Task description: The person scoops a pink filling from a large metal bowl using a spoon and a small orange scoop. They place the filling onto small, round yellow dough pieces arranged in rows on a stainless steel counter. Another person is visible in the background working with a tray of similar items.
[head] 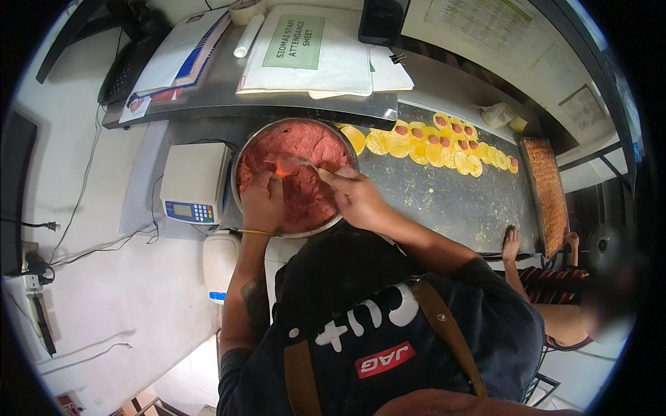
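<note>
A round metal bowl of pink ground-meat filling stands directly before me. Over its left side, my left hand is closed around a small orange object, mostly hidden by my fingers. In my right hand is the handle of a metal-bladed utensil, perhaps a spatula or table knife. Its blade reaches over the filling close to the orange object. Round yellow wrappers lie overlapping on the metal table to the right, several topped with small pink portions.
Left of the bowl sits a digital scale. A raised metal shelf behind it bears papers and a tape roll. At the table's right end stands a long tray; nearby, another person's hand rests at the table edge.
</note>
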